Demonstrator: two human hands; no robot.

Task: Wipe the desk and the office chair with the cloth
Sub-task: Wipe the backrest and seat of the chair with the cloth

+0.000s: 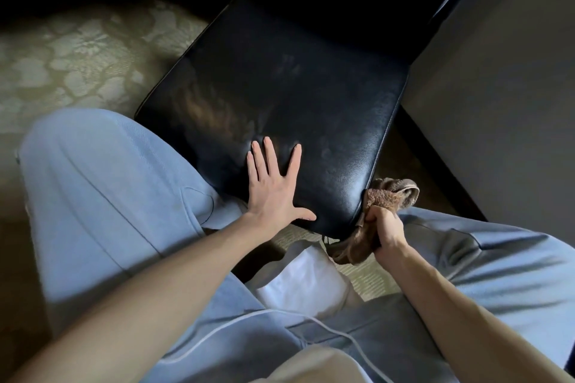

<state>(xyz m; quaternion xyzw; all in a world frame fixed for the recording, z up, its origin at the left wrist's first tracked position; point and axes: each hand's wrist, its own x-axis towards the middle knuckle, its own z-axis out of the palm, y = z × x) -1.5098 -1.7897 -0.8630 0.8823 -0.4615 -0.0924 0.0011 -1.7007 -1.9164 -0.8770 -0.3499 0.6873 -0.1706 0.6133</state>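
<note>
In the head view, the left hand (275, 186) lies flat with fingers spread wide on the near edge of the black leather office chair seat (280, 87) — the right hand (385, 228) grips the bunched brown cloth (390, 196), which touches the seat's near right corner above the patterned carpet (77, 50).

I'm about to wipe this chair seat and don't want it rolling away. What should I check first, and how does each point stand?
1. The cloth is gripped by the right hand: ok.
2. The left hand lies flat on the seat: ok.
3. The cloth meets the seat's near right corner: ok.
4. The seat top is free of loose things: ok, only the left hand lies there.
5. Whether the seat can roll or swivel: cannot tell, what carries it is hidden.
</note>
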